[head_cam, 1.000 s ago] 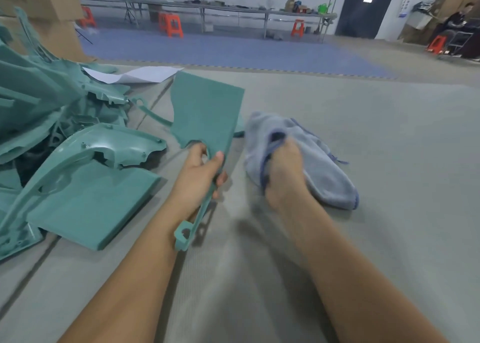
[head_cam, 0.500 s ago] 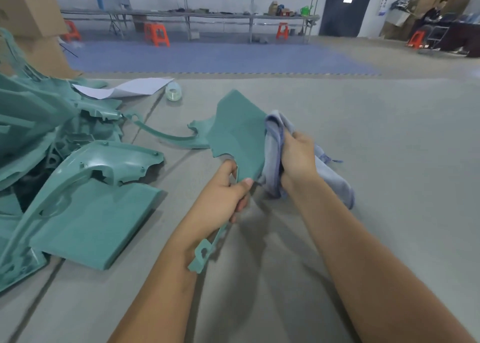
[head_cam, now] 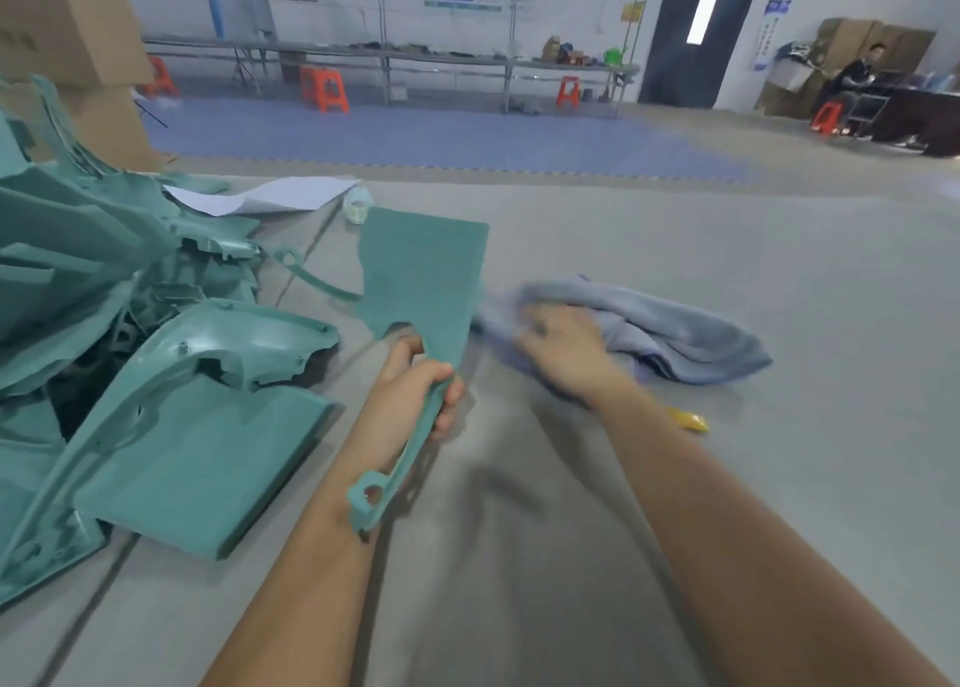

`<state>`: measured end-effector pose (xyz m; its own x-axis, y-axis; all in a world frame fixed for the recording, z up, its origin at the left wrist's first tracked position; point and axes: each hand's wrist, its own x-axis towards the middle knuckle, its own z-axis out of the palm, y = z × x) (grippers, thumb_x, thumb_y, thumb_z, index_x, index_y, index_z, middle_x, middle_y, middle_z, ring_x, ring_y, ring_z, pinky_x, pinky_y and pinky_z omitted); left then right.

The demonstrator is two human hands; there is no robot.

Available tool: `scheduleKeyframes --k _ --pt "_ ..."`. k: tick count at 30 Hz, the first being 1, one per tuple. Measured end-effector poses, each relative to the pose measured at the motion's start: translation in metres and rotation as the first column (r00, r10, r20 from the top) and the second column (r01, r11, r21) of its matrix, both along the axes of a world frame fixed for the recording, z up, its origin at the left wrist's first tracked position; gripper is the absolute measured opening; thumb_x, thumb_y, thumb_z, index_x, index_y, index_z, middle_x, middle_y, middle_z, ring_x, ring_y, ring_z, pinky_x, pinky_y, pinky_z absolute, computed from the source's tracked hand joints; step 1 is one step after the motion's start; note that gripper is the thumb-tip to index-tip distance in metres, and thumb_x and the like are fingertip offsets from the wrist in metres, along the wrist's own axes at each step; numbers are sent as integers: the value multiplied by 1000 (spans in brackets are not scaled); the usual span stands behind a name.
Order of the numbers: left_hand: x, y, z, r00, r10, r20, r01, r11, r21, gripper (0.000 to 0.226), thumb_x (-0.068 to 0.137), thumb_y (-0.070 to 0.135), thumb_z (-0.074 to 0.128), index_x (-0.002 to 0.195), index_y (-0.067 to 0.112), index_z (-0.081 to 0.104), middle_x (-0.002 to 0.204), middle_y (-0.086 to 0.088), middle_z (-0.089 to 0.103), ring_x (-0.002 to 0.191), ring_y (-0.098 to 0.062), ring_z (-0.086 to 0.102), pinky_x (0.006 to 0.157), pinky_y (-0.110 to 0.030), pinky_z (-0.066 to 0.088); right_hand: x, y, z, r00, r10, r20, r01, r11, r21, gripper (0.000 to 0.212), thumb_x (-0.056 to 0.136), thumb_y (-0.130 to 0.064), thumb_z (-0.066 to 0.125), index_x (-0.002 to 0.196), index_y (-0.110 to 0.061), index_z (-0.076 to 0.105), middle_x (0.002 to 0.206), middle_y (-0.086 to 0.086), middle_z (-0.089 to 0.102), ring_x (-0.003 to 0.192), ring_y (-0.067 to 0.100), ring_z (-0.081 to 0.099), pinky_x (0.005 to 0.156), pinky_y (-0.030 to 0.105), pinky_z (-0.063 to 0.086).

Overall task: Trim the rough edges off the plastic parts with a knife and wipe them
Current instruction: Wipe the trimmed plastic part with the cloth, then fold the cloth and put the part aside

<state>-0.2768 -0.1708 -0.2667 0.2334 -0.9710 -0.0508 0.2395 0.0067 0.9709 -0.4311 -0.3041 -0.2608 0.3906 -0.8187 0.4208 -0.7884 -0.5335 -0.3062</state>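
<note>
Right hand point(head_cam: 563, 346) had moved off the plastic part point(head_cam: 423, 281) and lay blurred on the blue cloth point(head_cam: 670, 330) on the desk point(head_cam: 779, 478); grip indeterminable. Left hand point(head_cam: 410, 400) clenched the part's stem, panel upright. Teal parts pile point(head_cam: 130, 348) lay left; a yellow object point(head_cam: 688, 418) sat partly hidden behind the right forearm.

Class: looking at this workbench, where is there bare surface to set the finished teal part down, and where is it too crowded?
Bare grey table lies right of the blue cloth and near the yellow object. Another bare strip lies between the forearms. The left side is crowded by the teal parts pile; paper lies beyond it.
</note>
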Motion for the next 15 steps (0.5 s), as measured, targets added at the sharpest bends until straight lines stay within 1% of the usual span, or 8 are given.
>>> scheduleKeyframes --k 2,4,5,6,8,9,12,15 --pt "-7 1 -1 997 -83 1 83 996 17 24 94 0 35 87 22 38 52 -2 43 33 -13 31 37 -13 25 5 8 -24 956 17 -291 -9 1000 28 34 98 -30 44 125 -23 62 139 4 53 134 22 39 109 35 21" --pt "-13 3 -4 991 -128 50 126 991 37 20 96 0 36 90 19 37 51 -3 42 33 -12 29 38 -14 24 11 20 -24 992 82 99 -92 991 100 32 95 -13 46 116 -17 70 128 3 64 123 18 50 106 42 28" --pt "-15 4 -5 986 -143 81 140 989 43 20 96 0 37 90 19 38 52 -4 41 33 -12 28 38 -15 22 12 24 -12 880 37 473 -158 963 218 30 92 -4 47 108 -8 72 118 11 69 111 19 57 101 42 37" --pt "-17 5 -5 982 -156 108 152 987 46 20 96 0 39 91 19 39 53 -5 41 33 -12 27 38 -16 21 7 26 -2 659 -77 748 -241 921 307 26 89 0 47 99 0 71 108 19 70 98 20 59 93 42 44" --pt "-20 6 -4 969 -194 154 190 981 40 19 95 -1 41 91 18 40 55 -6 42 35 -13 25 39 -18 19 -11 37 8 212 -298 931 -426 829 363 22 88 -10 49 90 -4 70 92 16 71 82 19 61 79 35 49" --pt "-20 6 -3 958 -225 177 222 974 34 19 95 -1 42 91 17 41 55 -7 42 36 -13 25 39 -20 18 -20 45 8 127 -343 931 -496 791 359 22 90 -15 48 90 -11 70 87 7 72 76 18 63 73 33 51" --pt "-25 8 -2 905 -342 252 340 939 50 17 94 -2 44 95 14 45 55 -7 44 35 -12 24 41 -20 17 -43 64 12 240 -338 910 -440 798 413 17 95 -13 50 93 -15 66 81 5 68 65 24 58 57 33 43" --pt "-37 13 -2 877 -463 127 453 886 99 14 91 0 51 98 12 50 57 -9 46 32 -9 25 37 -13 17 -63 76 13 307 -331 892 -286 862 418 9 95 -11 58 90 -7 65 77 15 58 59 28 51 53 38 43"
